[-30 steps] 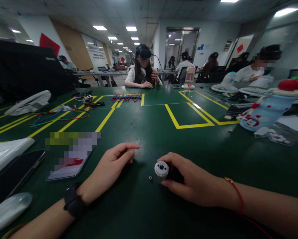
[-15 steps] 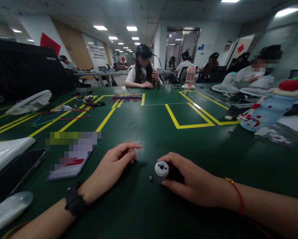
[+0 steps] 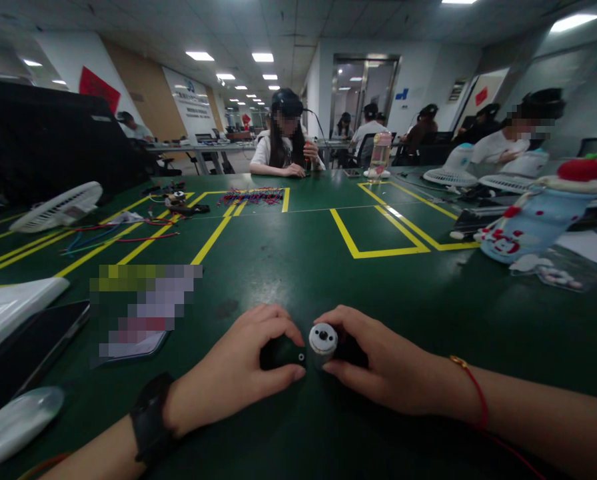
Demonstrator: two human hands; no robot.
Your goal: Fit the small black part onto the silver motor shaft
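A silver metal cylinder [image 3: 323,341] stands upright on the green table [image 3: 278,267], with two small dark holes and a central hub on its top face. My right hand [image 3: 373,357] grips it from the right between thumb and fingers. Just left of the cylinder lies a tiny metal ring [image 3: 301,357]. My left hand [image 3: 258,353] curves around the ring, its thumb and fingertips apart on either side, with nothing held between them.
A phone-like flat item [image 3: 143,320] and a white mouse [image 3: 18,423] lie at left. Wires [image 3: 123,233] and a white fan [image 3: 58,205] are farther back. A blue bottle [image 3: 533,220] stands right. A person [image 3: 283,143] sits across the table.
My left hand has moved right and down to the small ring, its thumb and fingers now spread around it. The right hand and the cylinder have hardly moved.
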